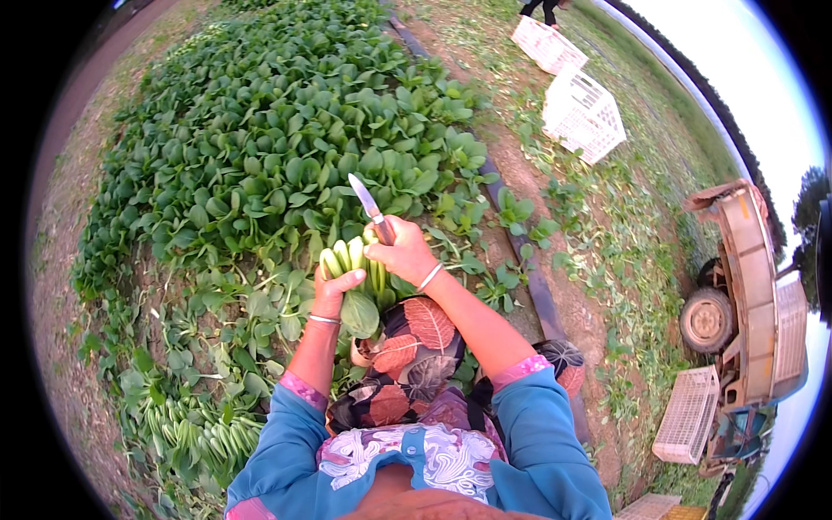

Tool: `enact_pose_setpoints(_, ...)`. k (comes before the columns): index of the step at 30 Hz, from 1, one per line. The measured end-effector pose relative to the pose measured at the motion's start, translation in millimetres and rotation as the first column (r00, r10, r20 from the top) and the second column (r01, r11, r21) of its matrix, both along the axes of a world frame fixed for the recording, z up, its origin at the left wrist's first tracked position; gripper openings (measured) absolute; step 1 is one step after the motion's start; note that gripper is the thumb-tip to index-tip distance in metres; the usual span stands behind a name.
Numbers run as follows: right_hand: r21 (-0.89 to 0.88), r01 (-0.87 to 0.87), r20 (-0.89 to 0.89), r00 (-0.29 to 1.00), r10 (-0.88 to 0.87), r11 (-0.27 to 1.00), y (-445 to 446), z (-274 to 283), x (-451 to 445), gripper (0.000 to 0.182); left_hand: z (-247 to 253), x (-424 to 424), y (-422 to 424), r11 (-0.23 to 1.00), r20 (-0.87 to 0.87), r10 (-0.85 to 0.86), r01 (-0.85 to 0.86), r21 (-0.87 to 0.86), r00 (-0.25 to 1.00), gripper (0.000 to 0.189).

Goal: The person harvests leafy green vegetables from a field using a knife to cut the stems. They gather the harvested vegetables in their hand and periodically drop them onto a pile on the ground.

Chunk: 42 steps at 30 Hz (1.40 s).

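Observation:
My left hand [333, 292] grips a bunch of leafy greens with pale green stalks [343, 256], stalk ends up and leaves hanging down over my knee. My right hand [404, 252] holds a small knife [365, 197] by its handle, blade pointing up and away, while its fingers also touch the right side of the bunch. The fingers behind the stalks are partly hidden. Dense standing greens [260, 136] grow right beyond my hands. At the lower left, a pile of cut greens [198, 426] lies on the ground with its stalks showing.
A dark flat hose or strip [536, 286] runs along the bed's right side. White plastic crates [585, 117] lie at the upper right, near a person's legs [543, 10]. At the right stand a farm vehicle with a trailer [747, 292] and another crate [686, 414]. Loose leaves litter the soil.

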State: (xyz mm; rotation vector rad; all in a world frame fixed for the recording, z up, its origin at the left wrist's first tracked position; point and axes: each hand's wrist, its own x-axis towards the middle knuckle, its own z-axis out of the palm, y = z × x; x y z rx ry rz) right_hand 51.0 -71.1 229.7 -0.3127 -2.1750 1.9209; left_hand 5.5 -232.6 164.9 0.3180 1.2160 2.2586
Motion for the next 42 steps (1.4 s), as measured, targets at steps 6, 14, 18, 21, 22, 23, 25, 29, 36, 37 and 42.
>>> enact_pose_setpoints(6, -0.088, -0.051, 0.053, 0.997, 0.055, 0.995, -2.9, 7.4, 1.9, 0.024, -4.3, -2.3, -0.9, 0.990, 0.014, -0.057, 0.055, 0.128, 0.998, 0.049)
enact_pose_setpoints(14, -0.133, -0.016, 0.072, 0.997, 0.025, 0.991, -2.1, 16.3, 2.2, 0.024, -1.7, 2.3, 0.4, 0.940, 0.068, -0.293, 0.274, 0.204, 0.954, 0.076)
enact_pose_setpoints(18, -0.171, 0.013, 0.080, 0.997, 0.001, 0.985, -0.9, 10.9, 5.9, 0.024, 18.5, 2.5, 5.4, 0.937, 0.107, -0.323, 0.302, 0.175, 0.940, 0.063)
enact_pose_setpoints(21, -0.051, 0.039, 0.068, 0.997, -0.035, 0.998, 1.3, 2.8, 3.0, 0.022, -10.4, 0.5, 10.6, 0.984, 0.041, -0.147, 0.141, 0.112, 0.988, 0.066)
enact_pose_setpoints(22, -0.007, 0.047, 0.055, 0.997, -0.046, 0.999, 1.0, -1.4, 1.2, 0.023, -13.1, 0.6, 11.0, 0.980, 0.041, -0.139, 0.132, 0.150, 0.989, 0.063)
enact_pose_setpoints(23, 0.036, 0.056, 0.041, 0.998, -0.057, 0.998, 1.5, -6.3, -0.4, 0.023, -15.8, -1.7, 11.6, 0.983, 0.053, -0.133, 0.125, 0.138, 0.990, 0.060)
enact_pose_setpoints(25, 0.184, 0.059, 0.029, 0.997, -0.066, 0.981, 6.6, -11.4, -2.3, 0.026, -4.5, -0.8, 11.5, 0.988, 0.088, -0.119, 0.109, 0.110, 0.989, 0.055)
enact_pose_setpoints(29, 0.308, 0.065, -0.006, 0.998, -0.067, 0.949, 2.6, -9.1, -4.9, 0.025, -6.5, -2.8, 3.0, 0.992, 0.105, -0.038, 0.024, 0.128, 0.994, 0.052)
enact_pose_setpoints(36, 0.412, 0.087, 0.022, 0.994, -0.106, 0.907, 0.3, -5.7, -4.0, 0.028, -38.8, -21.1, -26.1, 0.981, 0.229, 0.141, -0.167, 0.097, 0.963, 0.044)
enact_pose_setpoints(37, 0.430, 0.086, 0.038, 0.993, -0.113, 0.899, -0.1, -4.7, -2.5, 0.028, -42.0, -22.6, -31.2, 0.977, 0.260, 0.162, -0.191, 0.094, 0.952, 0.044)
enact_pose_setpoints(42, 0.470, 0.070, 0.076, 0.990, -0.119, 0.880, -0.7, -1.2, -0.6, 0.028, -84.3, -24.5, -64.6, 0.974, 0.333, 0.220, -0.228, -0.016, 0.917, 0.049)
